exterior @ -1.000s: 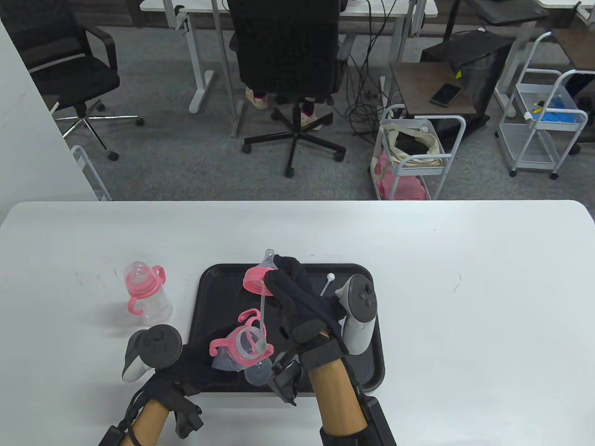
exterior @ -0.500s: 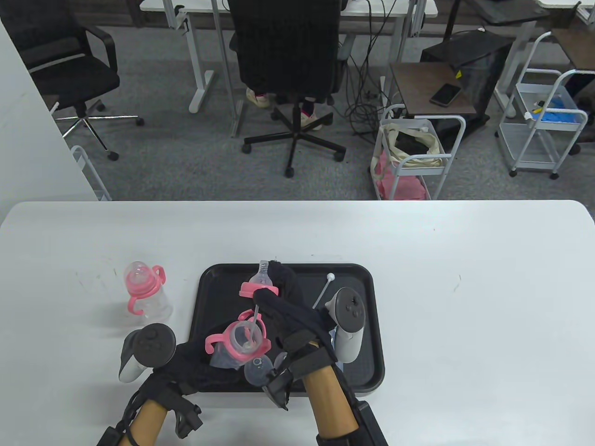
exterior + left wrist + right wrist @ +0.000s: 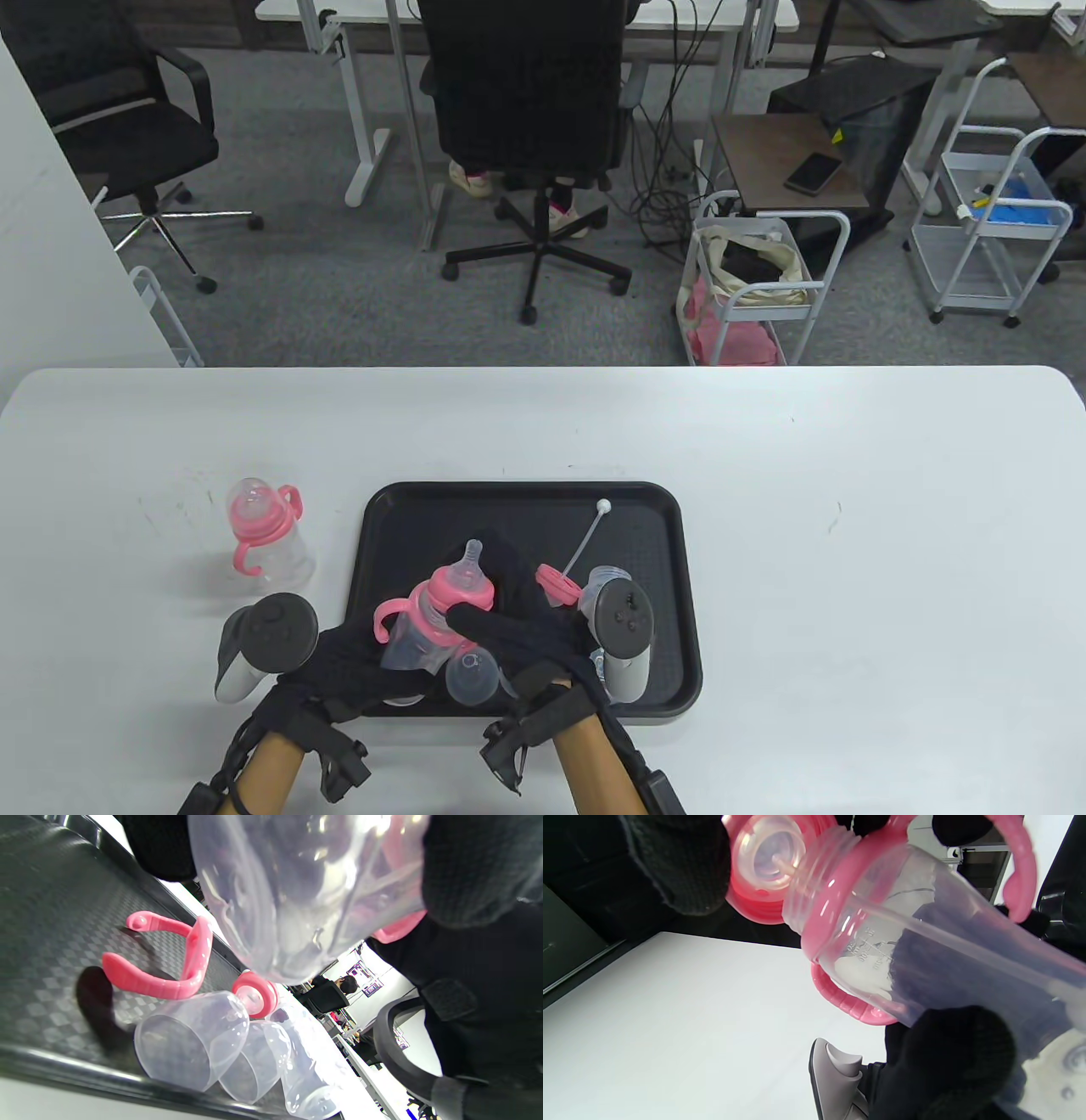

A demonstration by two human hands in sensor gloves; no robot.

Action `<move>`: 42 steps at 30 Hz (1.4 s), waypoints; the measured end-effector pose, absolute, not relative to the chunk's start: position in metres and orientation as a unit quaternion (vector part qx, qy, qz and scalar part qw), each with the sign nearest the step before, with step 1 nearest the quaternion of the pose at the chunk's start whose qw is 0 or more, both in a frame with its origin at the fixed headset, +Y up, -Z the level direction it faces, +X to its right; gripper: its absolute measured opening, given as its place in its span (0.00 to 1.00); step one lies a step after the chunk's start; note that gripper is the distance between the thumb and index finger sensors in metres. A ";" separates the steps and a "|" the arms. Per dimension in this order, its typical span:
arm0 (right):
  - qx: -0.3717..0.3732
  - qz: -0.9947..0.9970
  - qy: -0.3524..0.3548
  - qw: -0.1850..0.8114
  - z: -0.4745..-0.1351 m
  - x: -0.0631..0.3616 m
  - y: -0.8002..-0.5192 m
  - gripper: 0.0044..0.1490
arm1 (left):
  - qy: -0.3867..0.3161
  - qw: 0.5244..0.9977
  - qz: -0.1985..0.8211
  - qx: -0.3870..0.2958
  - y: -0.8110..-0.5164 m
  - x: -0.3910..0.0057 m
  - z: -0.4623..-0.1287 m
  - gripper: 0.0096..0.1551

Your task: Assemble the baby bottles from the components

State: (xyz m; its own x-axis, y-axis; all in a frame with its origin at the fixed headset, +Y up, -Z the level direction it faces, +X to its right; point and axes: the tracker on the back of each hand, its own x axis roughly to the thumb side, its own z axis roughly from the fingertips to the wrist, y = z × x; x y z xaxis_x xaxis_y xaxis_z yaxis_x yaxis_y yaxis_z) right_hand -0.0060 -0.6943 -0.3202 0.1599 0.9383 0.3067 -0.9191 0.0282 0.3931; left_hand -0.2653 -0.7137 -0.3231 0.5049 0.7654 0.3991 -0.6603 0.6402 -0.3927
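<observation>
My left hand [image 3: 365, 666] grips a clear bottle [image 3: 413, 638] with a pink handle ring, tilted over the near left of the black tray [image 3: 662, 518]. My right hand [image 3: 496, 626] holds the pink nipple collar [image 3: 462, 588] on the bottle's neck. In the right wrist view the collar [image 3: 763, 861] sits askew at the threaded neck of the bottle [image 3: 925, 942], and its straw runs down inside. From the left wrist view the bottle's base [image 3: 305, 899] fills the top, held between gloved fingers.
An assembled bottle [image 3: 263, 535] stands on the table left of the tray. On the tray lie a loose straw [image 3: 588, 533], a pink ring [image 3: 556, 586], clear caps [image 3: 471, 675] and another clear bottle [image 3: 604, 581]. A spare pink handle ring [image 3: 169, 959] lies near the caps [image 3: 195, 1039].
My right hand has come down and toward me with the nipple collar. Its straw has slid into the bottle and the collar now sits on the neck. The left hand has hardly moved.
</observation>
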 end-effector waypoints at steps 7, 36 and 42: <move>0.257 0.660 -0.014 0.706 -0.318 -0.002 -0.707 0.55 | -0.283 0.858 0.416 -0.100 -0.713 -0.264 -0.321 0.58; 0.328 0.643 0.068 0.689 -0.328 0.005 -0.717 0.52 | -0.347 0.782 0.461 -0.234 -0.724 -0.268 -0.330 0.58; 0.354 0.635 0.092 0.680 -0.329 0.008 -0.715 0.54 | -0.359 0.759 0.471 -0.269 -0.726 -0.267 -0.330 0.59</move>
